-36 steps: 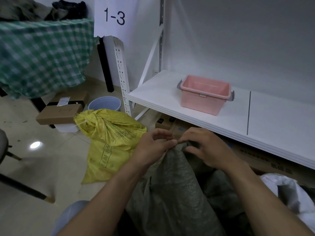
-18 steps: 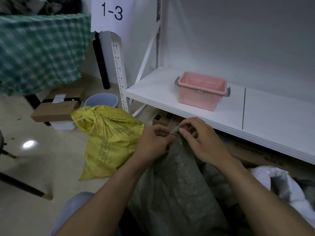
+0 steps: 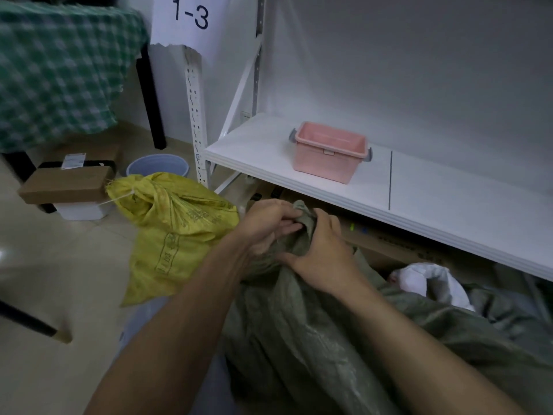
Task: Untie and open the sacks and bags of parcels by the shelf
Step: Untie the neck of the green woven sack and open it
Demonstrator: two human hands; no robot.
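- Closest to the person, a big grey-green sack point(image 3: 299, 339) lies slumped and creased between the two forearms. Its bulk spreads off to the right.
- At the sack's far end its neck point(image 3: 302, 215) is bunched into a twist that pokes up, and both hands meet there.
- The left hand point(image 3: 263, 227) comes in from the left. Its fingers are curled tight round the gathered cloth just under the tip.
- The right hand point(image 3: 324, 256) closes on the same neck from the right and a little lower, with the thumb laid across the fabric towards the left hand.
- From where I stand, the fingers cover whatever ties the neck, so I can't tell if there is a knot or string.
- Further right of the right wrist, a white bag point(image 3: 425, 280) rests against the green sack near the shelf's front edge.
- Left of the hands, a yellow sack point(image 3: 179, 232) lies on the tiled floor. Its mouth is gathered and bound with pale string point(image 3: 119, 198) at its far left corner.
- Just behind the hands, brown cartons point(image 3: 389, 244) sit on the floor under the white shelf point(image 3: 449, 202).
- A pink basket point(image 3: 329, 154) with grey handles stands on the shelf board.
- Beyond the yellow sack are a blue bucket point(image 3: 157, 166) and a brown box point(image 3: 62, 185) stacked on a white one.
- Farthest back, a green checked cloth point(image 3: 54, 70) hangs over a table, and a paper sign point(image 3: 191, 16) reading "1-3" is fixed to the shelf upright.
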